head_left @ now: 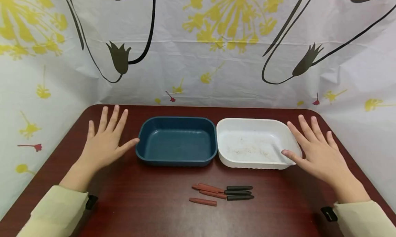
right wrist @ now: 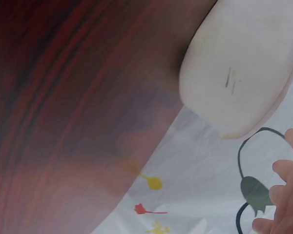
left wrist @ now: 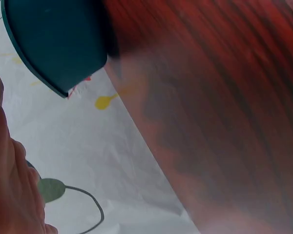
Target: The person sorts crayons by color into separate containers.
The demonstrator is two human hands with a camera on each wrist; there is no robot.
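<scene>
My left hand (head_left: 103,144) is spread with straight fingers beside the dark blue tray (head_left: 177,142); its thumb tip appears at the tray's left rim, and contact is unclear. On the other side, my right hand (head_left: 323,158) has its fingers spread, the thumb and index finger overlapping the right end of the white tray (head_left: 252,140) in the head view. Neither hand holds anything. In front of the trays lie several reddish-brown crayon-like sticks (head_left: 202,201) and three black ones (head_left: 240,198), each with one tapered end.
Both trays stand side by side on a dark red-brown table (head_left: 148,202). Faint brownish marks show on the white tray's floor. A white cloth (head_left: 185,68) with yellow and dark plant prints hangs behind and along both sides of the table.
</scene>
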